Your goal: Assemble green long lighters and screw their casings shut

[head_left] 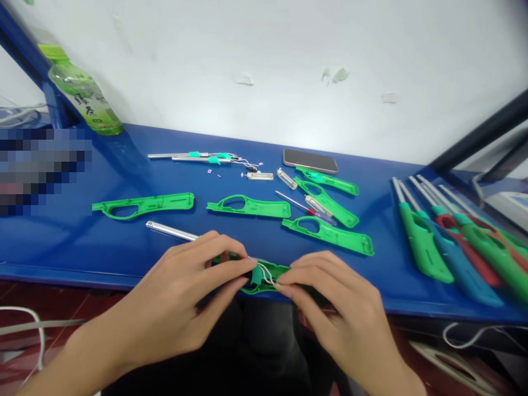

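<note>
Both hands hold one green lighter body at the near edge of the blue table. My left hand pinches its left part, where a silver metal tube sticks out to the left. My right hand grips its right part, fingertips by thin white wires and a teal piece in the middle. Fingers of both hands are curled closed on the lighter.
Empty green lighter shells lie across the table. Tubes with teal parts, a screwdriver, a phone and small parts lie behind. Several finished long lighters lie right. A green bottle stands back left.
</note>
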Available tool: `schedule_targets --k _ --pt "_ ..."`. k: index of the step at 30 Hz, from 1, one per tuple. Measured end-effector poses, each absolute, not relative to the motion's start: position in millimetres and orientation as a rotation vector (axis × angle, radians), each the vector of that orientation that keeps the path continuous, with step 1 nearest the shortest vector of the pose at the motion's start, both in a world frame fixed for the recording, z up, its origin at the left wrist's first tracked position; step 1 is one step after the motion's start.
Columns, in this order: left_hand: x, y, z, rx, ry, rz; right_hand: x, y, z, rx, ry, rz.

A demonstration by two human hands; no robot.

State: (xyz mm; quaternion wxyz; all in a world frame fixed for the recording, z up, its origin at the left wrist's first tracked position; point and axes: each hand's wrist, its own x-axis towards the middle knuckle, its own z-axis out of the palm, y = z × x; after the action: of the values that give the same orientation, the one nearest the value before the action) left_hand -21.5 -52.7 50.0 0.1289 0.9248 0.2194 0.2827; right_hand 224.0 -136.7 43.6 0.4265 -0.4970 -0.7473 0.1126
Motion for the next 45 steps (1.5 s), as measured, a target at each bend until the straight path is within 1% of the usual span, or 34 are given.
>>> schedule_targets --k 8,21,45 --pt "-22 -50 53 2.602 0.644 0.805 223 -138 44 -1.264 -1.881 0.266" --pt "-18 -45 47 2.643 0.689 0.852 222 -138 37 -1.254 -1.882 0.171" --pt "-16 -45 39 2.721 0.726 0.913 222 -138 29 -1.216 -1.853 0.140"
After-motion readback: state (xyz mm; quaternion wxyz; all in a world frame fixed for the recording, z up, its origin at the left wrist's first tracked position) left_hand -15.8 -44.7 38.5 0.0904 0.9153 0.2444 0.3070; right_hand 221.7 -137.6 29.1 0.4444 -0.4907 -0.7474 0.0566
